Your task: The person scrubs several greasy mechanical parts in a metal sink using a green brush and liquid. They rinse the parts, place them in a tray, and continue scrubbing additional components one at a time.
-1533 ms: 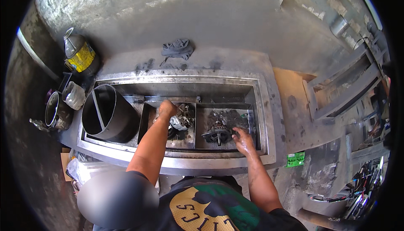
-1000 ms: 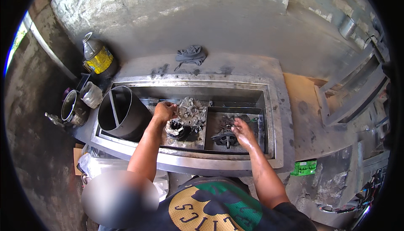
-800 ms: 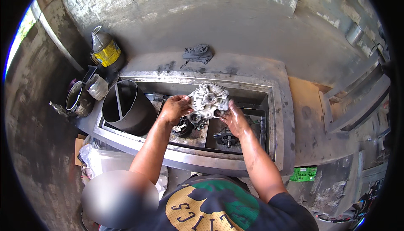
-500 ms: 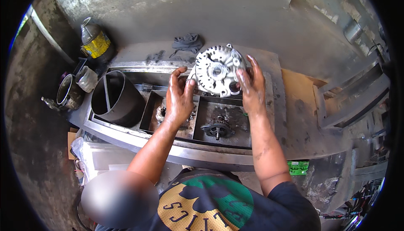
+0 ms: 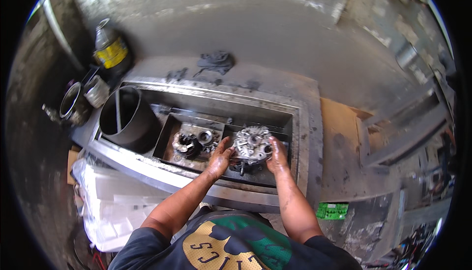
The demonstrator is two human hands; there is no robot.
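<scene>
Both my hands hold a silvery alternator housing low over the right compartment of a metal tray. My left hand grips its left edge with the fingers closed. On the opposite edge my right hand is closed round the rim. Beneath the housing, partly hidden by it, lies a dark part with a shaft. Dark and silvery parts and a metal ring lie in the left compartment. I cannot tell whether the housing touches the part below it.
A wide black cylinder stands left of the tray. Farther left are a metal pot, a clear cup and a bottle with a yellow label. A dark rag lies behind the tray; a metal frame stands at right.
My hands have brought the housing down and nearer to me, from above the tray's back edge into its right compartment. Its face has tilted, and the view has shifted slightly.
</scene>
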